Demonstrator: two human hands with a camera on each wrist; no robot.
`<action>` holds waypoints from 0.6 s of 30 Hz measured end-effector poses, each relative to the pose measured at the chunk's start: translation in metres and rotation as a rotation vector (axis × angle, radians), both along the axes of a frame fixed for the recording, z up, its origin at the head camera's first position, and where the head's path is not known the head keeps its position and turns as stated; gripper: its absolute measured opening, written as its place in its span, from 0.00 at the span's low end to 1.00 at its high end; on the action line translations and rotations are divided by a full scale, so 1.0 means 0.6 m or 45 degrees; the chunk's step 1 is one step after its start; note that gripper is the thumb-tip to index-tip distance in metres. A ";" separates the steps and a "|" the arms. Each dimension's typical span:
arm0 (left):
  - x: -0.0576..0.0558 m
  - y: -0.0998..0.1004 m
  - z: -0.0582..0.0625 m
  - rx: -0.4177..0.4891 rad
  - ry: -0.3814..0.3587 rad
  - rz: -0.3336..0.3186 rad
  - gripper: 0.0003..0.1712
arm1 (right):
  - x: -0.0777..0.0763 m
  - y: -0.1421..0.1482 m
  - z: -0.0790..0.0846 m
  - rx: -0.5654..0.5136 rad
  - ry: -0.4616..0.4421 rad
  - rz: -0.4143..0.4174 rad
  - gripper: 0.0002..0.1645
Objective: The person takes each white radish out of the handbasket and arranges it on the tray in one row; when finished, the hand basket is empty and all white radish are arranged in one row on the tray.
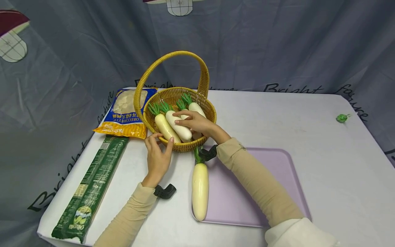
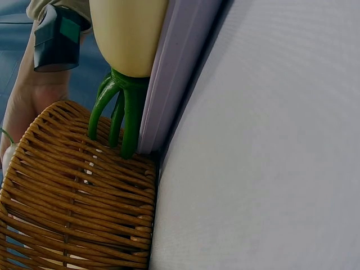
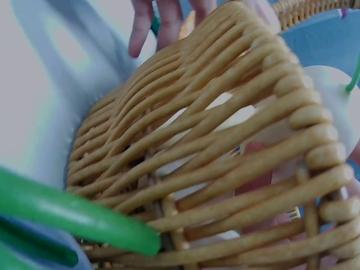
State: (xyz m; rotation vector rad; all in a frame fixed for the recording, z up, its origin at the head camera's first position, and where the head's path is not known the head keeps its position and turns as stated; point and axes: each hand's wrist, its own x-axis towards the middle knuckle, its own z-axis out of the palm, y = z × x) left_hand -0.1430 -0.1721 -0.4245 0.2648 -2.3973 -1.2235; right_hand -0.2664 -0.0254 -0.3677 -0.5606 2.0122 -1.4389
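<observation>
White daikon sits in the yellow wicker basket, right hand over it, fingertips on its body; can't tell if it's clamped, underside of the grip is hidden. Left hand is at the near rim, thumb and forefinger spread apart; can't tell if they pinch it

Handling, my read: stiff, fairly light, smooth so a bit slippery, not fragile. Take hold round the thick middle, clear of the green leaves

Orientation: leaves point far left, blunt tip near right, long axis slanting across the basket. Loose daikon on the lilac tray's left edge: leaves toward basket, axis running nearly straight away from the person
</observation>
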 end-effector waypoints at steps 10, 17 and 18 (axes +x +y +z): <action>0.000 0.000 -0.002 -0.001 0.001 -0.008 0.26 | -0.006 0.005 0.003 -0.205 -0.240 -0.059 0.25; 0.000 0.000 -0.002 -0.001 0.006 0.007 0.26 | -0.002 0.013 0.012 -0.413 -0.363 -0.121 0.24; 0.000 0.000 -0.002 0.000 0.006 0.008 0.26 | -0.002 0.015 0.013 -0.443 -0.381 -0.130 0.24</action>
